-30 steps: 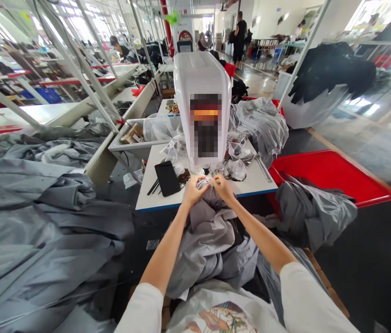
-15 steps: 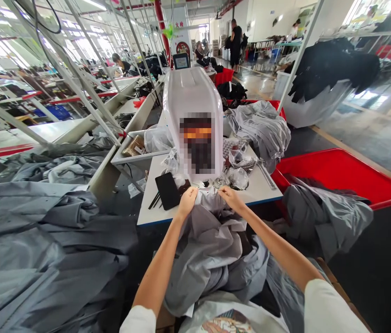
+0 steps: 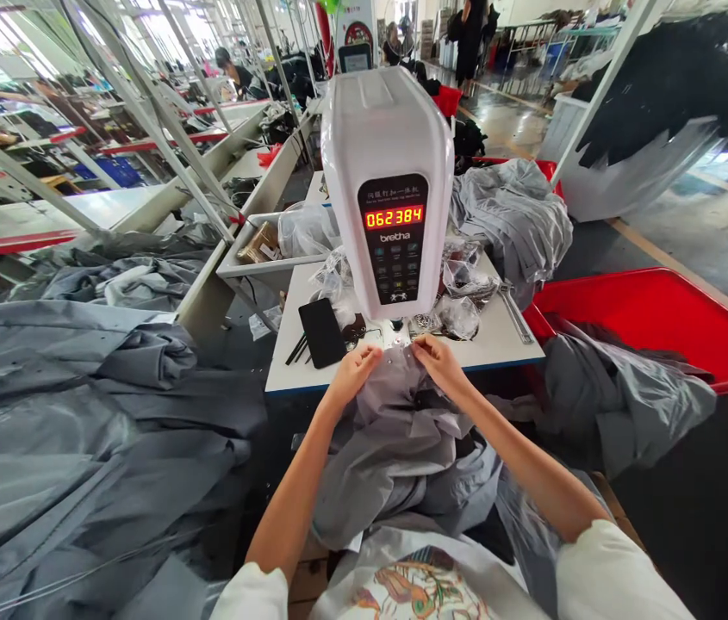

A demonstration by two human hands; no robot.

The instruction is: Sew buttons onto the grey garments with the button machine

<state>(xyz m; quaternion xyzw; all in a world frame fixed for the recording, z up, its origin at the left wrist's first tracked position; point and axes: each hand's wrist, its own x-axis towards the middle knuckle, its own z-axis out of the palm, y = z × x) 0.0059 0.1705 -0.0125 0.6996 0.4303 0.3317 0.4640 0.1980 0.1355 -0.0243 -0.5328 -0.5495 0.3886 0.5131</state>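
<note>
A light grey garment (image 3: pixel 395 435) hangs from the front of a white-topped machine table down over my lap. My left hand (image 3: pixel 358 368) pinches its upper edge on the left, and my right hand (image 3: pixel 436 360) pinches the same edge on the right. Between both hands the edge lies just below the working head of a white snap-button machine (image 3: pixel 386 112). Its lit panel reads 062384. A small round metal piece shows on the cloth near the left fingers. The fingertips partly hide the gripped cloth.
On the white table (image 3: pixel 499 340) lie a black phone-like slab (image 3: pixel 321 331) and clear bags of small metal parts (image 3: pixel 458 317). Grey garments (image 3: pixel 66 448) are heaped at left. A red bin (image 3: pixel 654 319) with grey cloth stands at right. People work farther back.
The camera view has tilted down and shifted left, so the machine appears larger and its panel is now legible. Both hands still pinch the garment edge beneath the machine head.
</note>
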